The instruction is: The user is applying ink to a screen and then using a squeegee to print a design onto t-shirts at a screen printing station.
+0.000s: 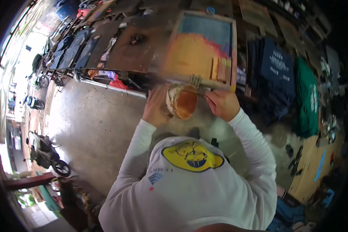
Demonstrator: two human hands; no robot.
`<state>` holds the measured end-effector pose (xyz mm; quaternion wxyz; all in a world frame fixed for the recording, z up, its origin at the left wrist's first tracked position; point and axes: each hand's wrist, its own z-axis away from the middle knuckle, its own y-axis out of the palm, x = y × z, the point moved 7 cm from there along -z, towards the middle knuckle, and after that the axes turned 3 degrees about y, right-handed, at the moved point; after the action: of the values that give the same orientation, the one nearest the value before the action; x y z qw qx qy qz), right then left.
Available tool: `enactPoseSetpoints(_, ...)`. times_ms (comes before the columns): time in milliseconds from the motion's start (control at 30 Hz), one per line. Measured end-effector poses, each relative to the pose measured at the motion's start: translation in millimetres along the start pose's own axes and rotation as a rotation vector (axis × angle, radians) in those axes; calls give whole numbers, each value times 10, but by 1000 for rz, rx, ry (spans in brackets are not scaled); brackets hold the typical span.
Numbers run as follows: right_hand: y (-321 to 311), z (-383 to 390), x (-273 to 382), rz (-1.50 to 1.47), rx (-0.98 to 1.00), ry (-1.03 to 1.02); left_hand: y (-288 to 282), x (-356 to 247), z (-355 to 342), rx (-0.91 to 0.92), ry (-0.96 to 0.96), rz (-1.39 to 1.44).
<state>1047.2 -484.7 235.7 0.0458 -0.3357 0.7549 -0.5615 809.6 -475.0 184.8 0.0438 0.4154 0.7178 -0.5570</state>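
Observation:
My left hand (155, 103) grips the side of a stained pot (185, 103) with orange paint inside, tilted so its opening faces right and up. My right hand (223, 103) pinches a thin stick or handle (200, 93) that reaches over the pot's mouth; its far end is hard to make out. Just beyond the pot lies a framed printing screen (197, 46) stained blue, yellow and pink, with a wooden block (220, 71) in its lower right corner.
A long bench of dark boards (133, 46) runs across the top. Navy shirts (276, 65) and green shirts (306, 96) hang at right. Motorbikes (46, 152) stand at left on the concrete floor (89, 123). A plywood board (305, 181) and loose footwear (295, 158) lie at lower right.

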Motion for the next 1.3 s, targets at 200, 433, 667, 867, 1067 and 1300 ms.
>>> enactPoseSetpoints(200, 10, 153, -40, -91, 73, 19, -71, -33, -258, -7, 73, -6)
enactPoseSetpoints(433, 220, 285, 258, -16, 182, 30, -181, -144, -72, -81, 135, -49)
enactPoseSetpoints(667, 152, 263, 902, 73, 28, 32, -728, -124, 653, -227, 117, -36)
enactPoseSetpoints(867, 581, 545, 1866, -108, 300, -81, -1215, -103, 1559, -365, 34, -157)
enactPoseSetpoints(1067, 882, 664, 2382, -733, 355, 186, -1796, -166, 2844, -553, -180, -152)
enactPoseSetpoints(1300, 1788, 1435, 3044, -1568, 740, 653, -1790, -141, 3931, -578, -426, -124)
